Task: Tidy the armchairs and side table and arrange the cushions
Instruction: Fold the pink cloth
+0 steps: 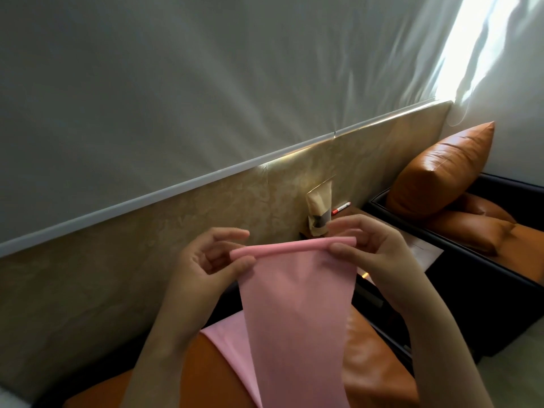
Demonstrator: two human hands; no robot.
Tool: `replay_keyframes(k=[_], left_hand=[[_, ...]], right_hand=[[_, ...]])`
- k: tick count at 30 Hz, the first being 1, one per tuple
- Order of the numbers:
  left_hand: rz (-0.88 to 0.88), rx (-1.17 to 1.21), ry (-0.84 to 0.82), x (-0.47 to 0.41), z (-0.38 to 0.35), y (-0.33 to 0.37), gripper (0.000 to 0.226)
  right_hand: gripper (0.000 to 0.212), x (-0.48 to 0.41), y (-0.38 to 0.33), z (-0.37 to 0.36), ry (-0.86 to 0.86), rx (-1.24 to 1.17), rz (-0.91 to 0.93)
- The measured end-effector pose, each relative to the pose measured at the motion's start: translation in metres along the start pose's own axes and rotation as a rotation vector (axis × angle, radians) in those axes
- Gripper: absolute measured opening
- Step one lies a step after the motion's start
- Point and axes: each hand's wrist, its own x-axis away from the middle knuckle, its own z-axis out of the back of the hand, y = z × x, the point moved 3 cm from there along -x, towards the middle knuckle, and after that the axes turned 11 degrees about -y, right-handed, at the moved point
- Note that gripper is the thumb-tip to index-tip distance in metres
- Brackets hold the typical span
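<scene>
I count two hands: the left hand (206, 260) at 7 o'clock and the right hand (374, 251) at 4 o'clock. There is one pink cloth (294, 304) at 6 o'clock. Near the middle is one paper bag (319, 207) and one red pen (341, 208). I see two chairs, the near chair (376, 363) at 5 o'clock and the far chair (500, 290) at 3 o'clock. The far one has two orange cushions I can count, the standing cushion (441, 172) and the flat cushion (471, 235).
</scene>
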Motion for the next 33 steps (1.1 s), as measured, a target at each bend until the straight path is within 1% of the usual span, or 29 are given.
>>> replay_keyframes(k=[2, 6, 8, 13, 16, 18, 19, 20, 22, 23, 25, 26, 28, 29, 31, 33], left_hand=[[-0.006, -0.037, -0.003, 0.0, 0.001, -0.002, 0.025], [-0.012, -0.078, -0.018, -0.002, -0.001, -0.005, 0.011], [0.002, -0.039, -0.03, -0.003, -0.004, -0.006, 0.006], [-0.008, 0.042, -0.041, -0.002, -0.007, -0.004, 0.017], [-0.003, 0.105, -0.038, -0.001, -0.006, -0.002, 0.013], [-0.011, 0.112, -0.049, 0.0, -0.004, -0.001, 0.009], [-0.02, 0.112, -0.05, 0.0, -0.004, -0.001, 0.012], [-0.027, 0.124, -0.044, 0.001, -0.003, 0.0, 0.015], [-0.034, 0.164, -0.029, 0.001, -0.002, 0.0, 0.019], [-0.035, 0.17, -0.035, 0.001, -0.001, -0.001, 0.019], [-0.037, 0.15, -0.058, 0.001, 0.001, -0.003, 0.018], [-0.04, 0.131, -0.066, 0.001, 0.002, -0.004, 0.017], [-0.048, 0.114, -0.075, 0.002, 0.004, -0.005, 0.013], [-0.048, 0.122, -0.082, 0.002, 0.004, -0.005, 0.012], [-0.041, 0.12, -0.087, 0.002, 0.001, -0.003, 0.013], [-0.025, 0.054, -0.04, 0.001, -0.001, -0.002, 0.01]], right_hand=[[0.029, 0.001, 0.001, 0.002, -0.011, 0.019, -0.008], [0.022, 0.0, 0.002, -0.001, -0.032, 0.019, 0.009], [0.02, 0.0, 0.003, -0.003, -0.033, 0.005, 0.01], [0.016, 0.001, 0.004, -0.003, -0.043, -0.001, 0.006], [0.01, 0.001, 0.006, -0.001, -0.04, -0.062, 0.005], [0.011, 0.001, 0.008, -0.001, -0.056, -0.11, 0.008], [0.009, 0.001, 0.009, -0.001, -0.068, -0.135, 0.005], [0.01, 0.0, 0.01, -0.001, -0.085, -0.16, 0.006], [0.028, 0.001, 0.011, -0.001, -0.118, -0.208, 0.006], [0.029, 0.001, 0.011, 0.0, -0.126, -0.221, 0.012], [0.016, 0.001, 0.01, 0.002, -0.116, -0.229, 0.034], [0.015, 0.001, 0.01, 0.002, -0.102, -0.23, 0.029], [0.025, 0.001, 0.013, 0.004, -0.074, -0.211, 0.003], [0.023, 0.001, 0.014, 0.005, -0.071, -0.206, -0.006], [0.013, 0.001, 0.011, 0.004, -0.086, -0.187, -0.013], [0.036, 0.0, 0.012, 0.003, -0.086, -0.113, -0.022]])
